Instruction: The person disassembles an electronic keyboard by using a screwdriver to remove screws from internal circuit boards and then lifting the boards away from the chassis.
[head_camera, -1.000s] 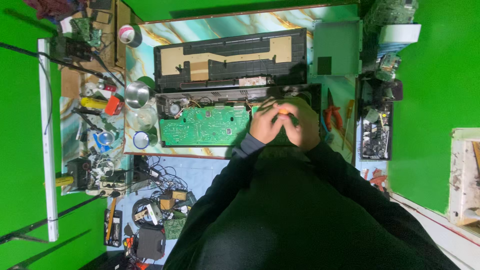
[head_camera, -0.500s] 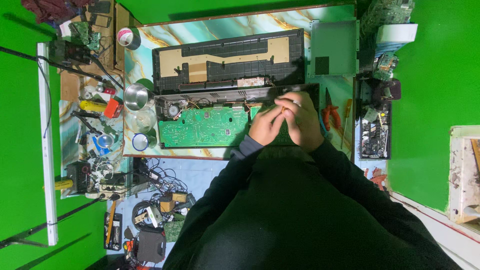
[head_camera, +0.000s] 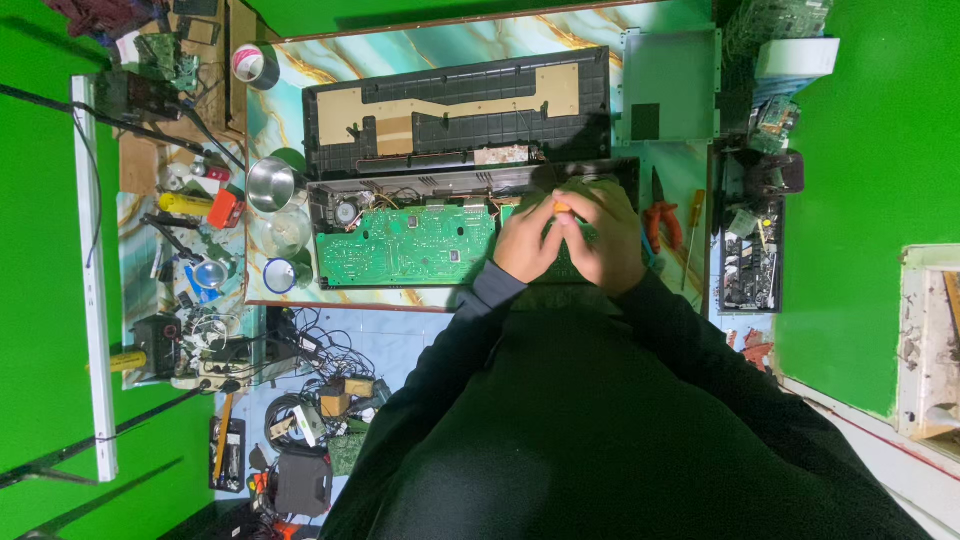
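Left hand (head_camera: 527, 240) and right hand (head_camera: 605, 238) closed together around small orange-handled tool (head_camera: 562, 208), over right end of green printed circuit board (head_camera: 405, 245) inside opened black casing (head_camera: 470, 180). Red-handled pliers (head_camera: 658, 218) lay just right.

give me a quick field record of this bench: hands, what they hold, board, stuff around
left hand: over the right end of the green circuit board, touching the right hand
right hand: closed around an orange-tipped tool, most of it hidden
open case: holds the board
black back cover: lies beyond the case
metal bowl: left of the case
red pliers: right of the hands
tape roll: far left corner
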